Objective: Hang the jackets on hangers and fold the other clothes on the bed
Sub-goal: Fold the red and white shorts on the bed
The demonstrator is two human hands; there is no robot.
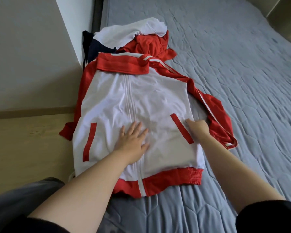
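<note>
A white and red zip jacket [144, 98] lies front up on the grey-blue bed [233, 81], collar away from me, zipped shut. My left hand [133, 140] rests flat with spread fingers on the lower front beside the zip. My right hand [197, 127] pinches the jacket's right edge by the red pocket stripe, fingers curled under the cloth. The right red sleeve [215, 118] lies spread out on the bed; the left sleeve hangs over the bed's edge.
Behind the jacket lies a heap of clothes: a white garment [129, 33], a red one [151, 46] and a dark navy one [94, 46]. A wooden floor [27, 145] and a pale wall [23, 47] are to the left.
</note>
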